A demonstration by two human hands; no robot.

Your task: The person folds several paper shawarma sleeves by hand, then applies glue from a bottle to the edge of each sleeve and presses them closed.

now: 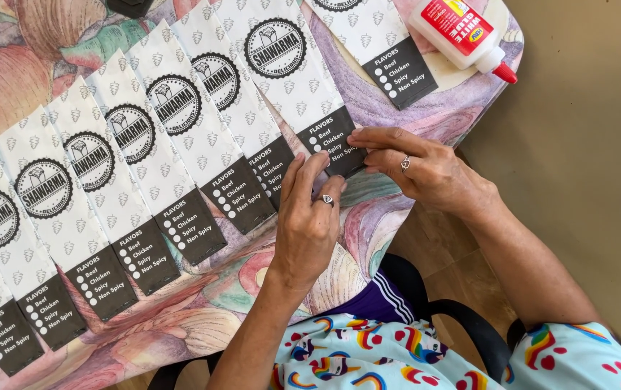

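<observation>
Pressing down black bottom flap of white printed paper bag (297, 79) on flowered counter (7, 65): left hand (309, 217) and right hand (415, 167) flat, fingers extended (gripping nothing). Next probably needs firm, even pressure.

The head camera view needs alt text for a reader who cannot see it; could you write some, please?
Both hands, left hand and right hand, press the dark bottom edge of a white paper sleeve on a floral tablecloth. More matching sleeves overlap in a row to the left; a glue bottle lies nearby.
</observation>
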